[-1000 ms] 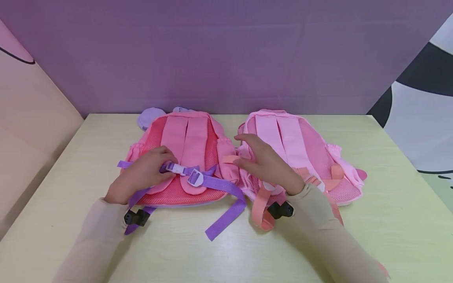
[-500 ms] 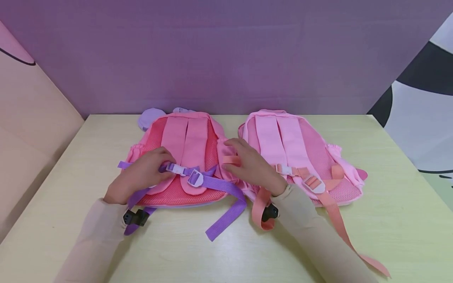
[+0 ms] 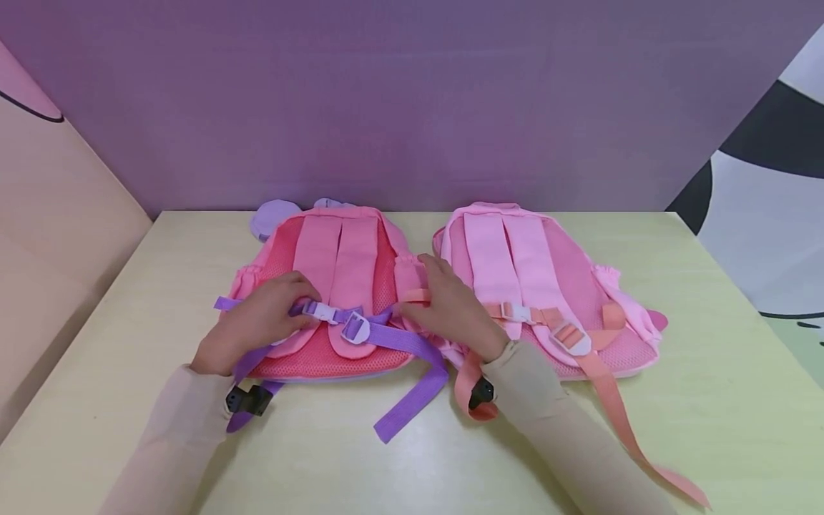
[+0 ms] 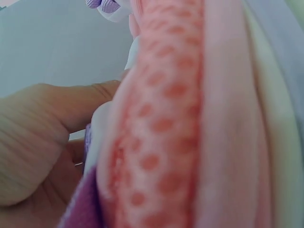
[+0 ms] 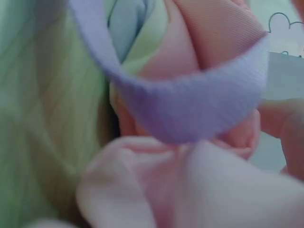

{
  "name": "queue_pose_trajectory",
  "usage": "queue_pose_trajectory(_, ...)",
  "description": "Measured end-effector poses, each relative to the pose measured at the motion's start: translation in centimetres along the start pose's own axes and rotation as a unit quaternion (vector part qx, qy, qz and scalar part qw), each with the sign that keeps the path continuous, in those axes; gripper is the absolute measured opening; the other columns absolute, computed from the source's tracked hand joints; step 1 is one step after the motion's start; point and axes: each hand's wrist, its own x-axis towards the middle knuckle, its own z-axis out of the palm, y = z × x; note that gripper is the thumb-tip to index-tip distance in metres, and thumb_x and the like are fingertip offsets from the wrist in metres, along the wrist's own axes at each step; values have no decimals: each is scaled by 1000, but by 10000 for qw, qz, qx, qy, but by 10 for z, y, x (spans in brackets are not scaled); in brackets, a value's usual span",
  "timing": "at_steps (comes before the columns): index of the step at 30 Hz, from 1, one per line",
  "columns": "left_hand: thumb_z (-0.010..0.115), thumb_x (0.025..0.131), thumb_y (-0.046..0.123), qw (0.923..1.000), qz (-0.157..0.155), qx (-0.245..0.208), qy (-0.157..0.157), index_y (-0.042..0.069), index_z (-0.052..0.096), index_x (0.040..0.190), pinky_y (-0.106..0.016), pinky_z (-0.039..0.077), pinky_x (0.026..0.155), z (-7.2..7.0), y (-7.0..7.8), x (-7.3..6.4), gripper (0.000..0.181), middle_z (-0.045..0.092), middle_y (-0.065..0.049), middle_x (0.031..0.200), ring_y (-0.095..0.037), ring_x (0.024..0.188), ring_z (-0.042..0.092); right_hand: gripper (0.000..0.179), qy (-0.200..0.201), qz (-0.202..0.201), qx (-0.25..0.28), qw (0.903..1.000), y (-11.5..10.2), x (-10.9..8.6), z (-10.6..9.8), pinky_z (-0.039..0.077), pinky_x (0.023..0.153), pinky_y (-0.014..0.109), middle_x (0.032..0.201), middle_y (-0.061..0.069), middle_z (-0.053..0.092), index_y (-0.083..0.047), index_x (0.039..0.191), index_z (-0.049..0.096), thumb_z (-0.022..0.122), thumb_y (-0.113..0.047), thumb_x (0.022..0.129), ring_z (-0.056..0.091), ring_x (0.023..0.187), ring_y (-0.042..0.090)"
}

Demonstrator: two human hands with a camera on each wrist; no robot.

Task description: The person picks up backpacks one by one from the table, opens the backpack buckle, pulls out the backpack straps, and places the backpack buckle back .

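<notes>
So, two bags lie side by side on one table [image 3: 322,465], backs upward; the left bag [image 3: 350,282] is deep pink with red mesh, the right bag [image 3: 569,275] paler; each has two shoulder straps running down its middle, and each carries one white buckle and one white slider, the left pair being buckle [image 3: 321,311] and slider [image 3: 355,327], the right pair buckle [image 3: 517,312] and slider [image 3: 571,337]. Two hands are at the left bag; the left hand [image 3: 260,315] has thumb and fingers bent round the purple strap [image 3: 407,342], just left of the buckle; the right hand [image 3: 450,307] reaches over from the right bag's left edge, thumb and fingers well parted, by the left bag's right pocket [image 3: 407,275]; one orange end [image 3: 417,295] shows in that gap, though I cannot tell whether the fingers touch it. One loose purple end hangs to the near side of the left bag; one loose orange end [image 3: 669,476] trails to the near right; one orange loop [image 3: 468,386] drops beside the right sleeve [image 3: 566,429]. At the far left, one lilac disc [image 3: 275,218] pokes out behind the left bag; two black cameras, one per wrist, sit at the cuffs; one purple wall [image 3: 412,107] stands beyond.
</notes>
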Motion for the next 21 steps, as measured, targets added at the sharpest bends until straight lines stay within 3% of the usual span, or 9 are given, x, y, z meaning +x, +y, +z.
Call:
queue_pose_trajectory(5,78,78,13,10000,15,-20,19,3,66,109,-45,52,89,0,1,-1,35,61,-13,111,-29,106,58,85,101,225,-379,9990,-3,5,6,47,97,47,136,19,42,-1,144,27,66,-42,81,53,114,32)
queue_pose_trajectory(10,78,78,13,9998,148,47,107,3,66,109,-44,52,88,2,1,0,35,62,-13,110,-28,105,59,71,238,198,-632,9975,-3,8,8,50,90,48,136,22,42,-3,142,34,59,-30,82,58,102,35)
queue_pose_trajectory(15,77,78,13,9992,323,129,206,3,67,108,-44,51,89,4,0,2,34,63,-12,108,-27,103,60,66,271,286,-546,9977,-4,8,7,51,85,45,135,22,42,-5,141,38,59,-22,81,58,95,33)
queue_pose_trajectory(21,77,78,11,9993,210,186,251,3,67,110,-44,51,90,7,3,3,35,63,-11,108,-27,104,60,66,278,312,-480,9980,-2,6,6,52,81,42,133,22,42,-5,141,39,61,-21,80,57,94,31)
